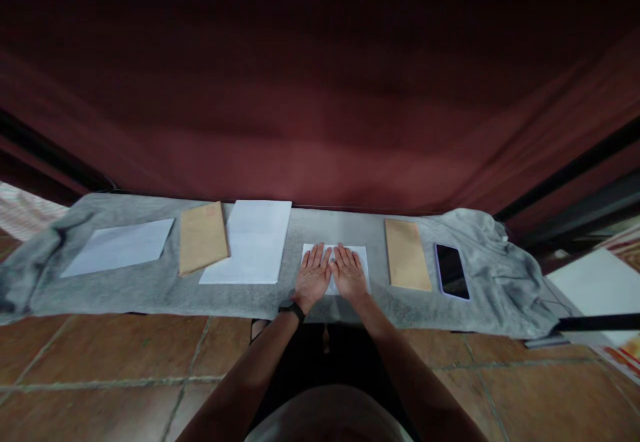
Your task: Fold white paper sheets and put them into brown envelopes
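Note:
Both of my hands lie flat, side by side, on a small white sheet of paper in the middle of the grey cloth. My left hand has its fingers stretched out over the left part of the sheet, with a dark band on its wrist. Over the right part rests my right hand, fingers also straight, the thumbs close together. Neither hand grips anything. Much of the sheet is hidden under them. A stack of larger white paper lies to the left, and a brown envelope to the right.
Grey cloth covers the long narrow surface before a dark red backdrop. Another stack of brown envelopes overlaps the large paper. Farther left lies a white sheet. A phone lies right of the single envelope.

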`<state>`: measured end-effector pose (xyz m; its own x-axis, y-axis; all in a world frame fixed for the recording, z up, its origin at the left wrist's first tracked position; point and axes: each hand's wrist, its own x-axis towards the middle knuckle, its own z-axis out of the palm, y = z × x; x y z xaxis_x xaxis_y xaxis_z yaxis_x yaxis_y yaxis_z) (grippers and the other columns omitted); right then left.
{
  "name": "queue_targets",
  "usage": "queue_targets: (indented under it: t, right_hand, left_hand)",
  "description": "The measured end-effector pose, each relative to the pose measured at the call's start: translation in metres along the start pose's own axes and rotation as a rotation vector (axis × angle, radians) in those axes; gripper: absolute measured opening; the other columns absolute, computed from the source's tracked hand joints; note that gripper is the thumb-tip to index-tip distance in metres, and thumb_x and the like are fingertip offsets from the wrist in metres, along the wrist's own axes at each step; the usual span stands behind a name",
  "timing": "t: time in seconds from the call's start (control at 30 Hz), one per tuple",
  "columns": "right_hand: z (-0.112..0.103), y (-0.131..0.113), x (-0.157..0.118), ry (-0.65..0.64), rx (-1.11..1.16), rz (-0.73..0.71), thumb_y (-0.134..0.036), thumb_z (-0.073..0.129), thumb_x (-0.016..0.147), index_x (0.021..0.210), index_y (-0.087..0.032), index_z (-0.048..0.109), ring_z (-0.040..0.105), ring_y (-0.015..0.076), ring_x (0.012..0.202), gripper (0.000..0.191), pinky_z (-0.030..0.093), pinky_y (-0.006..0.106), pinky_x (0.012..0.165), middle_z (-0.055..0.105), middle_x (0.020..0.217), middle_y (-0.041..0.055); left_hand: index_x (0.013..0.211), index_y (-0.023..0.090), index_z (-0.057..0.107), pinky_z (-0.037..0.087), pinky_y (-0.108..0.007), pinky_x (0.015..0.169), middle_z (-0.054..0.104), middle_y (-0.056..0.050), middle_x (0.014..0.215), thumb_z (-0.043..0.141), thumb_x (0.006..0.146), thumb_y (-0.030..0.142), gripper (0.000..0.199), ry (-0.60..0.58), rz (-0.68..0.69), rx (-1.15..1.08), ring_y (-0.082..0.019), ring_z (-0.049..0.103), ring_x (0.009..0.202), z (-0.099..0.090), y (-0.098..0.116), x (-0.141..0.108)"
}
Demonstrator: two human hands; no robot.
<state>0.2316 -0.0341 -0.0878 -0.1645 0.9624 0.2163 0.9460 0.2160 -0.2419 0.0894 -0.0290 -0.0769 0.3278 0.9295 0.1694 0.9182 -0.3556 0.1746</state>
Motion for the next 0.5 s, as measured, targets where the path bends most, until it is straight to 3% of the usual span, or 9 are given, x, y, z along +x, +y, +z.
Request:
queue_targets:
  t: [0.17, 0.33, 0.43, 0.5]
  right_hand:
    - [0.001, 0.014, -0.005, 0.077, -0.031, 0.059, -0.034, 0.037, 0.105, 0.153, -0.011, 0.042, 0.039, 0.0276, 0.146, 0.054, 0.026, 0.049, 0.121, 0.042, 0.158, 0.0162]
    - [-0.021, 0.018, -0.012, 0.100, 0.066, 0.139, -0.026, 0.040, 0.101, 0.146, -0.005, 0.050, 0.043, 0.0304, 0.143, 0.051, 0.031, 0.050, 0.118, 0.047, 0.154, 0.0212]
    - [-0.040, 0.000, -0.043, 0.080, 0.332, 0.223, -0.020, 0.039, 0.096, 0.127, -0.013, 0.066, 0.055, 0.0267, 0.129, 0.041, 0.044, 0.043, 0.109, 0.063, 0.135, 0.0171]
    - [-0.051, -0.025, -0.074, -0.127, 0.728, 0.247, -0.026, 0.043, 0.095, 0.102, -0.020, 0.074, 0.066, 0.0243, 0.104, 0.032, 0.051, 0.038, 0.096, 0.072, 0.104, 0.0102]
  left_hand:
    - [0.156, 0.019, 0.039, 0.023, -0.049, 0.125, 0.033, -0.011, 0.164, 0.033, 0.104, 0.036, 0.055, 0.007, -0.023, -0.019, -0.026, 0.027, 0.153, 0.004, 0.000, 0.000]
    - [0.156, 0.018, 0.039, 0.022, -0.050, 0.125, 0.032, -0.012, 0.164, 0.033, 0.104, 0.039, 0.056, 0.020, -0.022, -0.016, -0.028, 0.027, 0.153, 0.003, 0.002, 0.000]
    - [0.156, 0.017, 0.039, 0.022, -0.050, 0.125, 0.031, -0.012, 0.165, 0.034, 0.103, 0.038, 0.057, 0.012, -0.017, -0.007, -0.028, 0.025, 0.154, 0.003, 0.001, 0.000]
    - [0.156, 0.017, 0.038, 0.021, -0.050, 0.125, 0.030, -0.013, 0.165, 0.035, 0.103, 0.038, 0.057, 0.002, -0.015, -0.005, -0.028, 0.025, 0.154, 0.003, 0.001, 0.000]
